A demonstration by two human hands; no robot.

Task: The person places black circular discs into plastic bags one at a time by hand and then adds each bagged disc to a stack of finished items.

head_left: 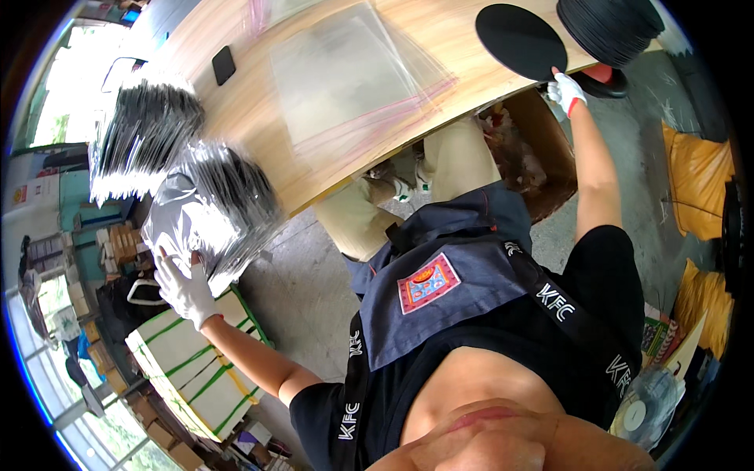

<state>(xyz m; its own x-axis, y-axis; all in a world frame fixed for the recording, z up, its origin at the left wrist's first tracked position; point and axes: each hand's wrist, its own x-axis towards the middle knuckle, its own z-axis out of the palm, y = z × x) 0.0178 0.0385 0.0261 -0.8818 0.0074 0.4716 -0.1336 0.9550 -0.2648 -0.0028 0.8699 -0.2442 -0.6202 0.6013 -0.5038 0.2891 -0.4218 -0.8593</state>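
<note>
My right hand (564, 93), in a white glove with a red cuff, pinches the near edge of a flat black round disc (518, 41) at the table's right. Next to that disc stands a tall stack of the same black discs (611, 30). My left hand (187, 289), also white-gloved, reaches out to the left with its fingers spread against the shiny film of a wrapped black disc (174, 202). That one leans at the front of a row of film-wrapped discs (236, 188). Behind it is a second wrapped row (153, 125).
Clear flat bags (342, 78) with pinkish edges lie overlapping on the wooden table (236, 110). A black phone (224, 66) rests near its far left. Below the table's right edge sits an open cardboard box (550, 157). A white green-strapped bale (188, 369) stands at lower left.
</note>
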